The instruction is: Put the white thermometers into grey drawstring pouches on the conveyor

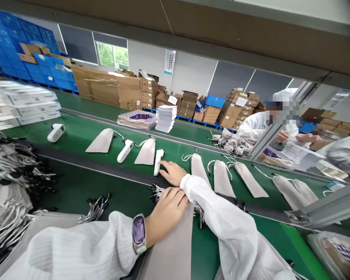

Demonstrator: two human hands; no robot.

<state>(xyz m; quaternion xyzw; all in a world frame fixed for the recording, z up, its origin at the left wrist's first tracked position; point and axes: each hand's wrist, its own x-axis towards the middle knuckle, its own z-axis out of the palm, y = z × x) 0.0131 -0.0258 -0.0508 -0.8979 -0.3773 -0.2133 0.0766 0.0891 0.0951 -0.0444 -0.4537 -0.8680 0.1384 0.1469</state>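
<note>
My right hand (173, 173) reaches across the belt, fingers stretched out and apart. Its fingertips are at the edge of a white handheld device (157, 165), shaped like a forehead thermometer. Below it, my left hand (167, 212), with a watch on the wrist, has its fingers bent over the corded end of a grey drawstring pouch (175, 249) on a stack; the thumb and fingertips are hidden. On the belt (175, 146), similar devices (125, 151) (56, 132) alternate with pouches (146, 151) (100, 140). Several filled-looking pouches (223, 179) lie to the right.
More corded pouches (8, 202) are heaped at left, below a stack of white boxes (23, 103). Leaflets (165, 118) and a tray (138, 118) stand beyond the belt. A metal post (280, 120) rises at right, a co-worker (251, 126) behind it. A shelf (175, 27) hangs overhead.
</note>
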